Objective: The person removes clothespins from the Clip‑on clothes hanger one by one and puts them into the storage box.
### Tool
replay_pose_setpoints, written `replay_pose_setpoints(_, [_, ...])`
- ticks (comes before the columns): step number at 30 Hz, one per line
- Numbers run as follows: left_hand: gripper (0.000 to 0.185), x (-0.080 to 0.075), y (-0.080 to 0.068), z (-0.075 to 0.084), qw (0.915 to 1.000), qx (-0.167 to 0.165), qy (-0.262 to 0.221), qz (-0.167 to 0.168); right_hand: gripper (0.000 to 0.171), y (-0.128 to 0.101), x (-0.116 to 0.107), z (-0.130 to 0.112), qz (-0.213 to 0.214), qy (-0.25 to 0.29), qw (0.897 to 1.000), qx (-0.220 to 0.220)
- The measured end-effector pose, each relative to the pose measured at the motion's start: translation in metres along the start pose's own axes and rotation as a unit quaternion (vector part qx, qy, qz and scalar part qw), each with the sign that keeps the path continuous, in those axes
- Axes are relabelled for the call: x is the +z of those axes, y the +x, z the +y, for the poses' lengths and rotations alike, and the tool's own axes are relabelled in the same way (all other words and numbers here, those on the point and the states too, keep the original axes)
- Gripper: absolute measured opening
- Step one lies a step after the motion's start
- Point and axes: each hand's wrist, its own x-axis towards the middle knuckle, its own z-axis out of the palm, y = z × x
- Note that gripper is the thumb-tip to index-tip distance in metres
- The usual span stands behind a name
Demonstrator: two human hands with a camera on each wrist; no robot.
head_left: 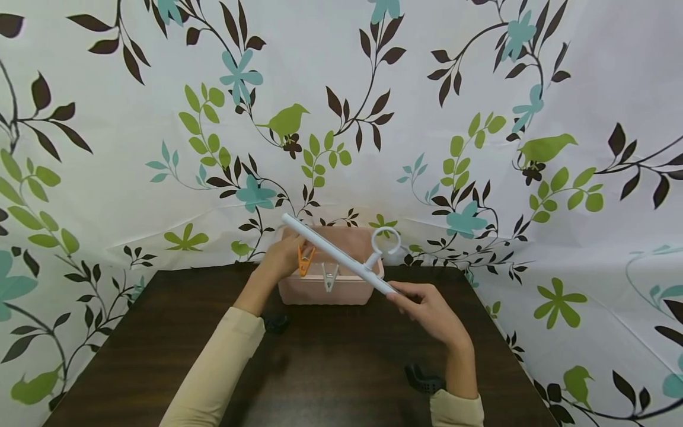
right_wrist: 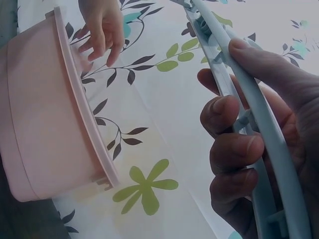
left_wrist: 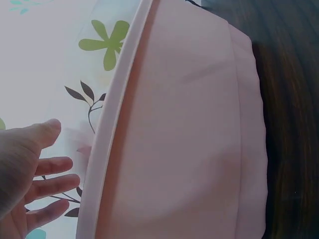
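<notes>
My right hand (head_left: 432,311) grips the lower right end of a pale blue plastic hanger (head_left: 336,254), which is tilted with its round hook up. In the right wrist view, curled fingers and thumb hold the hanger's double bars (right_wrist: 244,89). My left hand (head_left: 283,258) is over the left side of a pink bin (head_left: 325,293); the left wrist view shows its fingers apart, holding nothing. An orange clip (head_left: 305,261) and a whitish clip (head_left: 329,277) appear below the hanger, by the bin's front; whether they attach to hanger or bin I cannot tell.
The bin stands at the back of a dark wooden table (head_left: 331,367), against a leaf-and-bird patterned white sheet (head_left: 373,178). Black devices (head_left: 424,379) are worn at the wrists.
</notes>
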Motion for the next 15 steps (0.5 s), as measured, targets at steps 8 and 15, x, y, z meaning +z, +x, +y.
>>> replay_pose_setpoints(8, [0.043, 0.0020, -0.0055, -0.0024, 0.9993, 0.019, -0.003, 0.033, 0.031, -0.0017, -0.0021, -0.0022, 0.006, -0.007, 1.000, -0.005])
replay_pose_setpoints(15, [0.041, -0.0016, -0.0098, -0.0036, 0.9991, 0.002, -0.033, 0.026, 0.032, -0.0017, -0.0024, -0.0018, 0.010, -0.006, 1.000, -0.005])
